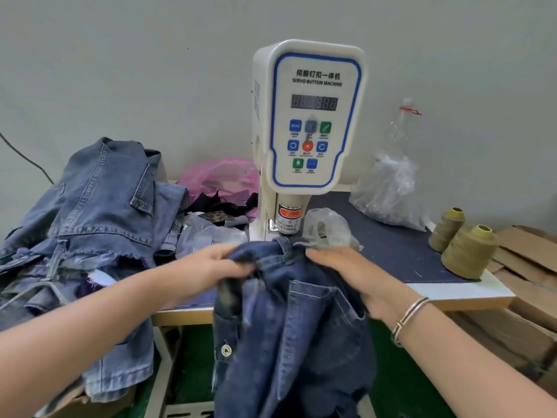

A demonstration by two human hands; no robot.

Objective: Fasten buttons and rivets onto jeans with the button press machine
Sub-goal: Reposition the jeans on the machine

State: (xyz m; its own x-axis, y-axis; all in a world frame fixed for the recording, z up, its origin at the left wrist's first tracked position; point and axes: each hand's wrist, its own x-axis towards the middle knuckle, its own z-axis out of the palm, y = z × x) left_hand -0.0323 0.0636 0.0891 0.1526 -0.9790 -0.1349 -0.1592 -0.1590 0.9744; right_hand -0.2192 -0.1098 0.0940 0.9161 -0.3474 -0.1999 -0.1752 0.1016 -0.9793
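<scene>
1. Denim lies heaped at the far left: a pile of lighter blue jeans [99,206] on the table [470,292], spilling over its near edge; how many garments it holds cannot be told
2. Behind the pile sits one pink plastic bag [221,176] with dark scraps in front of it
3. Left hand [211,268] reaches in from the lower left, forearm bare, its fingers curled and pinching a fold of the dark jeans [295,333] at the waistband
4. Those dark jeans hang from the table's front edge, waistband up just below the machine's head, with one metal button [226,350] visible low on the left side
5. Button press machine [310,116] stands upright at centre, white with a blue outline; its panel reads "SERVO BUTTON MACHINE" under a line of Chinese characters, with a dark digit display and eight coloured keys; a sticker lower down reads partly "TAKE CARE O… FINGER"
6. Right hand [346,273] rests palm down on the waistband, fingers fairly straight and close together, pressing the cloth; the wrist wears thin bracelets [410,315]
7. One clear plastic bottle [398,128] and a clear bag [388,191] stand by the wall
8. Two olive thread cones [464,248] sit side by side at the right end of the table
</scene>
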